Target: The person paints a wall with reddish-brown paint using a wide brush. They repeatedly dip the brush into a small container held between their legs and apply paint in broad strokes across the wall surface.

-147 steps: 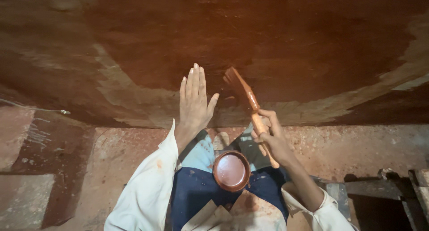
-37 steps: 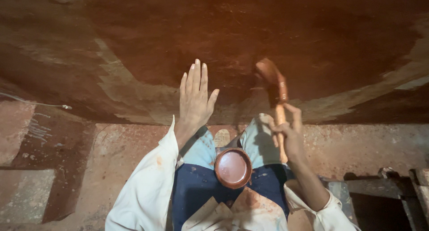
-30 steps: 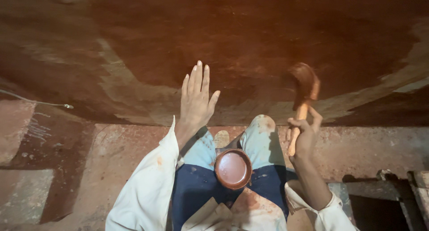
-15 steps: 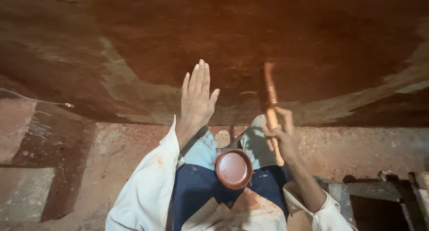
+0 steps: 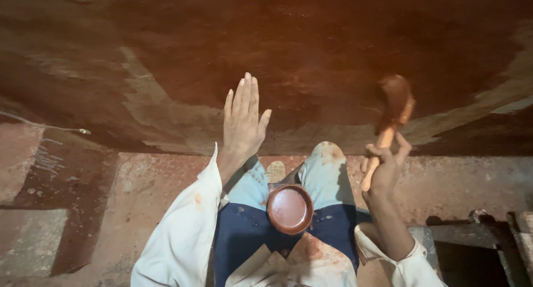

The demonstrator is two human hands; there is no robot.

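- Wall (image 5: 333, 48): dark red-brown, with a pale tan streaked band.
- Brush (image 5: 391, 112): orange wooden handle, red-brown head.
- Bowl (image 5: 290, 208): reddish-brown.
- Sleeves (image 5: 177, 231): white, rust-stained.
- Trousers (image 5: 327, 170): light blue, red-spotted.
- Floor (image 5: 139, 209): dusty pinkish-red.

A work site, not a home: large rust-red curved hull (image 5: 311, 48); paint-spattered concrete floor (image 5: 139, 203).

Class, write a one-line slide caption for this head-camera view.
Left hand flat on a red-brown wall, right hand raising a paint-laden brush, bowl of paint in lap.
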